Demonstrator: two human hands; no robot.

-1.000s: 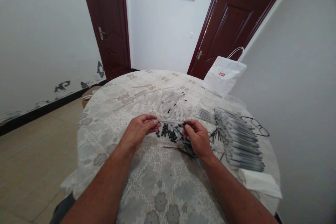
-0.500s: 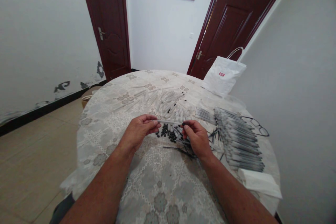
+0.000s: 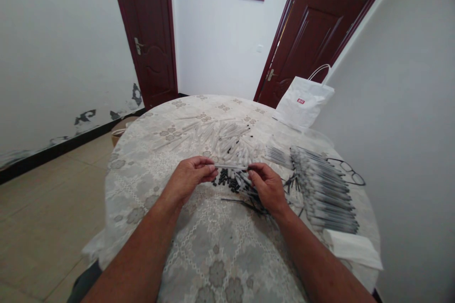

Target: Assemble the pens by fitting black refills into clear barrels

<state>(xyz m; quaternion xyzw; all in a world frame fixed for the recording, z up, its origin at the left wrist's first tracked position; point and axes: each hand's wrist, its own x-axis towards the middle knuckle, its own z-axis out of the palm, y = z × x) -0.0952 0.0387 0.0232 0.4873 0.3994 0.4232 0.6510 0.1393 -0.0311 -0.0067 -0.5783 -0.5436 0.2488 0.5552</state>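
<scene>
Between my two hands a thin, pale pen barrel (image 3: 230, 166) lies level above the table. My left hand (image 3: 194, 173) pinches its left end between thumb and fingers. The right end is in the closed fingers of my right hand (image 3: 265, 183), where a dark tip partly shows. Just below the barrel sits a cluster of small black caps (image 3: 227, 180). Dark thin refills (image 3: 249, 203) lie beside and partly under my right hand. Beyond my hands spreads a loose pile of clear, whitish pen barrels (image 3: 223, 137).
Rows of pens (image 3: 325, 189) lie stacked on the right, with a smaller row (image 3: 279, 155) beside them. Eyeglasses (image 3: 350, 172), a white folded packet (image 3: 351, 248) and a white paper bag (image 3: 305, 102) stand along the right side. A patterned cloth (image 3: 213, 246) covers the round table.
Both hands keep hold of the barrel in nearly the same place. The dark piece at its right end shows less now, as the right fingers have shifted slightly.
</scene>
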